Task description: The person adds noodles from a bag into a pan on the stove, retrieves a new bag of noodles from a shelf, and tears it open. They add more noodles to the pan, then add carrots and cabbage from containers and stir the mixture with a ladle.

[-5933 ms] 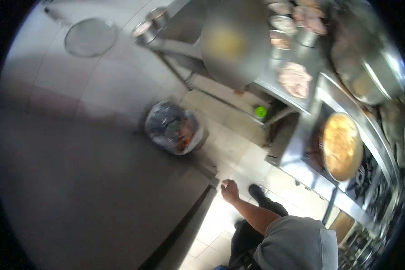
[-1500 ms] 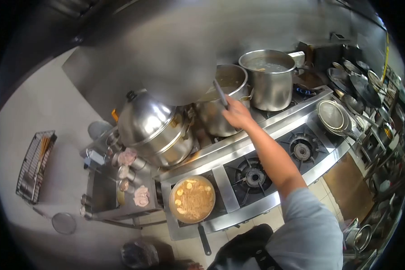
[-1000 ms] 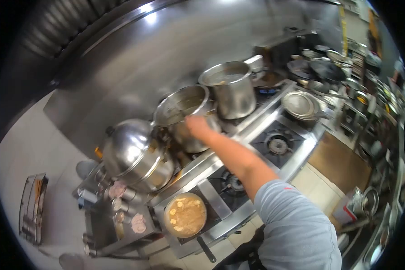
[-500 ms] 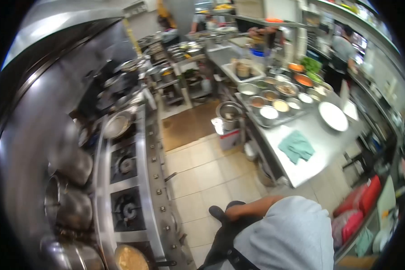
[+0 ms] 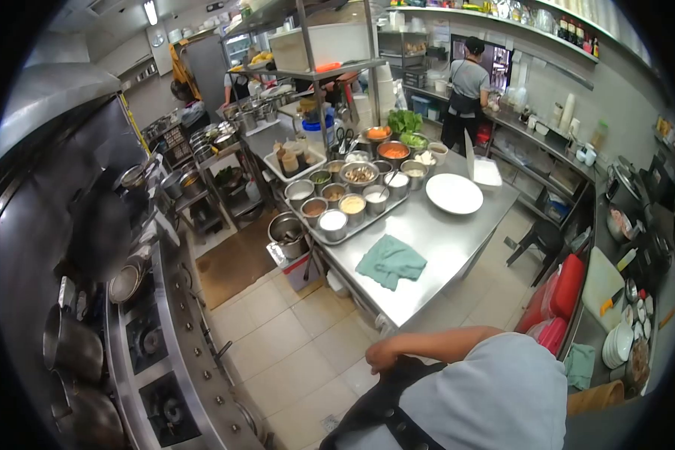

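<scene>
My right hand (image 5: 382,355) hangs low in front of my dark apron (image 5: 379,401), over the tiled floor. Its fingers look curled, and nothing shows sticking out of them. The nearest thing is the corner of a steel worktable (image 5: 367,300), apart from the hand. A crumpled green cloth (image 5: 391,261) lies on that table, with a large white plate (image 5: 454,193) behind it. Metal tubs of ingredients, one with white contents (image 5: 332,221), stand grouped on a tray. My left hand is out of view.
A steel stove (image 5: 174,330) with gas burners runs along the left, large pots (image 5: 73,345) beside it. A metal pot (image 5: 288,231) stands at the worktable's left end. To the right are a red container (image 5: 562,289) and a side counter with a knife (image 5: 611,302). A co-worker (image 5: 469,94) stands at the back.
My view has swung to the right and up, so the worktable now sits more centrally and the stove further left. The pan of food at the bottom has left view.
</scene>
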The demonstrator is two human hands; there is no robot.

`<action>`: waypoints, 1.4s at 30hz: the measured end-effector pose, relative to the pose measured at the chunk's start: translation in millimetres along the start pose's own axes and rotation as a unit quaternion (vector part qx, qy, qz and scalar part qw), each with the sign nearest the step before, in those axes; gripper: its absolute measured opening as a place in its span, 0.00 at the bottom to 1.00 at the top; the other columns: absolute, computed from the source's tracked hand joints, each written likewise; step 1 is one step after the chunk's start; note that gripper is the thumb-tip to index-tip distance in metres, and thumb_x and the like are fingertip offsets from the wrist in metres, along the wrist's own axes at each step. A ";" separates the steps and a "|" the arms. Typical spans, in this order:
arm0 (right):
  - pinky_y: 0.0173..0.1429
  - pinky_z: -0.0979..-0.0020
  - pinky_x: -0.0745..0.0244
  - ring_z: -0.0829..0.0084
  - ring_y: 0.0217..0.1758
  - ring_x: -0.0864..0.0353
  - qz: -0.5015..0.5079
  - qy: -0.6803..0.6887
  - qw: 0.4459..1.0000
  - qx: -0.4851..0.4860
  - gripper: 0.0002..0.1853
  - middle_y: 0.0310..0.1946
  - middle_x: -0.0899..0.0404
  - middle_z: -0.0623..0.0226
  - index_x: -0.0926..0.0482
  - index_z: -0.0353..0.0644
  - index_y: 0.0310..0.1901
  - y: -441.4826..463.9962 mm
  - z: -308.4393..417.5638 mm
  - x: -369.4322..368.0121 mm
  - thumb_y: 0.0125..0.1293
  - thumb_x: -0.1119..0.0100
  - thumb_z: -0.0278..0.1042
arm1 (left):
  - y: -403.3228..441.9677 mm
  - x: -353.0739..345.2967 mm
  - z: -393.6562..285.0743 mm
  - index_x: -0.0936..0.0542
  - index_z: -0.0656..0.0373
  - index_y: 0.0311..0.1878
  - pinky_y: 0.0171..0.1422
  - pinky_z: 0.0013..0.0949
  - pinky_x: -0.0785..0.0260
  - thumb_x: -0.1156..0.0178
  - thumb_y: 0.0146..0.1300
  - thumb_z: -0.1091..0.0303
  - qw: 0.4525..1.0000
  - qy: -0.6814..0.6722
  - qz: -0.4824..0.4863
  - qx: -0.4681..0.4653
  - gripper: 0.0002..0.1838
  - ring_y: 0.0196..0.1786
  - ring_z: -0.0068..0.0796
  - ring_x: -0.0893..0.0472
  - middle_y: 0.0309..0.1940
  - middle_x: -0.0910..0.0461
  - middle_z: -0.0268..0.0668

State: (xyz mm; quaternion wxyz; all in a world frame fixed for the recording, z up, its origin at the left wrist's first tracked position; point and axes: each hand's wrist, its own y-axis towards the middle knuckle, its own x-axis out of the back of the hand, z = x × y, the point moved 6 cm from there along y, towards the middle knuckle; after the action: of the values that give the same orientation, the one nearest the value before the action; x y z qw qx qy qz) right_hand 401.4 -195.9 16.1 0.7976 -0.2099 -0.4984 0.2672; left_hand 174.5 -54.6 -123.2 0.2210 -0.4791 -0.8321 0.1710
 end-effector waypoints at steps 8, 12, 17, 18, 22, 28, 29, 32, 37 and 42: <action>0.38 0.70 0.24 0.74 0.36 0.21 -0.365 0.306 0.878 -0.059 0.14 0.34 0.19 0.67 0.22 0.40 0.46 -240.5 -144.1 198.4 0.67 0.46 0.41 | 56.3 -93.4 -46.9 0.25 0.58 0.52 0.35 0.33 0.27 0.46 0.67 0.50 1.000 0.022 -0.007 0.003 0.22 0.33 0.30 0.21 0.35 0.19 0.39; 0.44 0.67 0.24 0.69 0.37 0.19 -0.530 0.255 0.788 -0.181 0.11 0.37 0.18 0.60 0.21 0.39 0.41 -347.9 -324.9 262.8 0.61 0.41 0.37 | 92.8 -150.9 -57.8 0.25 0.59 0.52 0.34 0.33 0.27 0.46 0.67 0.50 0.998 0.039 -0.044 0.029 0.22 0.32 0.30 0.21 0.34 0.19 0.39; 0.46 0.60 0.25 0.52 0.41 0.19 -0.664 0.179 0.665 -0.291 0.11 0.35 0.19 0.48 0.20 0.37 0.39 -406.7 -557.2 316.8 0.54 0.41 0.31 | 122.5 -218.0 -85.3 0.25 0.59 0.52 0.34 0.33 0.27 0.47 0.67 0.50 0.990 0.061 -0.098 0.076 0.22 0.32 0.30 0.21 0.34 0.19 0.39; 0.46 0.60 0.25 0.52 0.41 0.19 -0.659 0.189 0.669 -0.287 0.11 0.35 0.19 0.48 0.20 0.37 0.39 -404.8 -586.5 325.1 0.54 0.41 0.31 | 122.1 -226.7 -91.5 0.25 0.59 0.52 0.34 0.33 0.27 0.47 0.67 0.50 0.988 0.066 -0.107 0.086 0.22 0.32 0.30 0.21 0.34 0.19 0.39; 0.46 0.64 0.24 0.58 0.42 0.19 -0.535 0.123 0.776 -0.311 0.15 0.38 0.18 0.53 0.21 0.37 0.41 -356.4 -671.5 375.5 0.50 0.36 0.31 | 111.9 -260.6 -105.1 0.25 0.60 0.52 0.34 0.33 0.27 0.47 0.67 0.50 0.980 0.069 -0.143 0.120 0.22 0.31 0.29 0.21 0.34 0.19 0.39; 0.48 0.61 0.21 0.59 0.47 0.17 -0.305 -0.003 0.912 -0.275 0.25 0.45 0.18 0.54 0.20 0.40 0.49 -306.8 -693.9 401.8 0.46 0.31 0.33 | 83.4 -287.9 -108.5 0.25 0.60 0.51 0.34 0.33 0.27 0.47 0.68 0.50 0.965 0.073 -0.188 0.166 0.22 0.31 0.29 0.22 0.33 0.19 0.39; 0.48 0.61 0.21 0.59 0.47 0.17 -0.304 -0.005 0.915 -0.266 0.25 0.45 0.18 0.54 0.20 0.40 0.49 -294.4 -709.9 399.6 0.46 0.31 0.33 | 79.7 -291.3 -109.9 0.25 0.60 0.51 0.34 0.33 0.27 0.47 0.68 0.50 0.962 0.072 -0.197 0.174 0.22 0.31 0.29 0.22 0.33 0.19 0.39; 0.51 0.59 0.21 0.55 0.55 0.22 -0.271 -0.096 0.893 -0.346 0.38 0.56 0.26 0.49 0.27 0.47 0.60 -236.0 -774.3 373.3 0.41 0.28 0.37 | 54.7 -298.3 -98.3 0.25 0.61 0.51 0.34 0.32 0.28 0.47 0.68 0.50 0.953 0.073 -0.212 0.204 0.22 0.30 0.29 0.22 0.33 0.19 0.39; 0.54 0.57 0.23 0.51 0.63 0.30 -0.265 -0.032 0.904 -0.335 0.35 0.60 0.34 0.46 0.33 0.46 0.63 -252.5 -736.3 377.7 0.48 0.37 0.33 | 21.2 -308.5 -77.8 0.25 0.61 0.51 0.34 0.32 0.28 0.47 0.68 0.50 0.941 0.074 -0.221 0.244 0.22 0.30 0.29 0.22 0.32 0.19 0.39; 0.56 0.62 0.25 0.50 0.57 0.25 -0.320 -0.003 0.918 -0.234 0.30 0.63 0.35 0.45 0.29 0.47 0.60 -262.0 -768.5 388.7 0.50 0.42 0.27 | -6.5 -312.7 -57.0 0.25 0.62 0.51 0.34 0.32 0.28 0.48 0.68 0.50 0.938 0.084 -0.219 0.256 0.22 0.30 0.29 0.23 0.32 0.19 0.39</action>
State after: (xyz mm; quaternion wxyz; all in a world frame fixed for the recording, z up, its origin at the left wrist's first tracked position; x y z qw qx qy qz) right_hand 1295.5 -202.9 120.1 0.7670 -0.2192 -0.5898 -0.1256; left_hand 338.7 -326.5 -135.6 0.4370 -0.2248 -0.8231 0.2846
